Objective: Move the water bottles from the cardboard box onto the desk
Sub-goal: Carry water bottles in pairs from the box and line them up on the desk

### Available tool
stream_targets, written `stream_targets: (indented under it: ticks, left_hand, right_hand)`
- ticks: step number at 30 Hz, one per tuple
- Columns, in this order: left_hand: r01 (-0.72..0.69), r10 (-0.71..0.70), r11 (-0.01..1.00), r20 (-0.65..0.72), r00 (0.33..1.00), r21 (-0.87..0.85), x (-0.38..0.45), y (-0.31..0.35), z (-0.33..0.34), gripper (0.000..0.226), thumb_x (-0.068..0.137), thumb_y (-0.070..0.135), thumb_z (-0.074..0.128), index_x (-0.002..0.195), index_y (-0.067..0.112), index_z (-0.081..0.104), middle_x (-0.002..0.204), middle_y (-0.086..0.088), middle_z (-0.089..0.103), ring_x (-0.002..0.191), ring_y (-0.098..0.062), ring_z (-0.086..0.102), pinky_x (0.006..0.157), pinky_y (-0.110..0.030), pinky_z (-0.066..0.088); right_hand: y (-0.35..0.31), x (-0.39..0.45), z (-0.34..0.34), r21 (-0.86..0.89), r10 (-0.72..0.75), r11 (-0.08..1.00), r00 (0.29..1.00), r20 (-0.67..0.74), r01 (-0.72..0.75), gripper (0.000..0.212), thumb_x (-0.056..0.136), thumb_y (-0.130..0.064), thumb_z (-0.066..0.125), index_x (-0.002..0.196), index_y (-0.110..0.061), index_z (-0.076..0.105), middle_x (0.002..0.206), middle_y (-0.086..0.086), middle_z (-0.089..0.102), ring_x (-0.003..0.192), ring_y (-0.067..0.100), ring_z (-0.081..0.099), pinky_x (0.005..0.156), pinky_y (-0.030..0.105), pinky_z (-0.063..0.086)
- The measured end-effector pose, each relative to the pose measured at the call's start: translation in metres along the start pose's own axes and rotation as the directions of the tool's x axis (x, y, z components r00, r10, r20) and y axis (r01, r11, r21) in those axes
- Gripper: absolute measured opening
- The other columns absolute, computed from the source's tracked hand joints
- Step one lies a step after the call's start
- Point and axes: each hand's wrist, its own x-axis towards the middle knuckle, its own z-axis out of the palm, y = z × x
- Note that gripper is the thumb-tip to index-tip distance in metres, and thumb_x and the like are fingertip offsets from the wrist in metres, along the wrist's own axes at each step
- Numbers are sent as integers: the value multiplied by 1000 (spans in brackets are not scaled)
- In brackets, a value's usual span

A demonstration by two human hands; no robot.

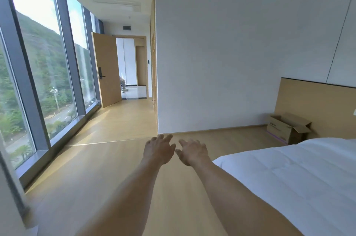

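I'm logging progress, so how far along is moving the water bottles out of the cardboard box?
Nothing looks done: no bottle and no desk show in this view. In hand: nothing. The left hand and right hand are stretched out in front, fingers spread, holding nothing. The cardboard box stands open on the floor by the wall, beyond the bed, out of reach; its contents are hidden. Left: apparently the whole job, starting with getting to the box.

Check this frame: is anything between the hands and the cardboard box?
Partly. The white bed fills the lower right, and its corner lies between the right hand and the cardboard box by the headboard. Bare floor past that corner leads there. Both hands, left hand included, hold nothing.
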Motion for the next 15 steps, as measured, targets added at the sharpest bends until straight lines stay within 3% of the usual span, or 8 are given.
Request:
stream_targets:
  ticks: [8,15]
  left_hand:
    - [-50,50,999,-1,999,11,145,-35,7,51,104,41,35,154,32,33,151,-3,45,138,-29,40,110,-42,33]
    - [-26,26,999,6,1000,25,266,-56,43,50,105,41,33,154,31,33,151,-5,43,138,-31,40,108,-44,33]
  right_hand:
    - [-16,141,-9,-41,33,999,998,-47,-35,51,105,-49,29,151,-28,32,145,8,47,135,28,42,107,43,35]
    - [-7,270,21,-27,36,999,999,-38,-37,49,105,-46,29,151,-30,32,144,9,47,133,29,42,106,43,33]
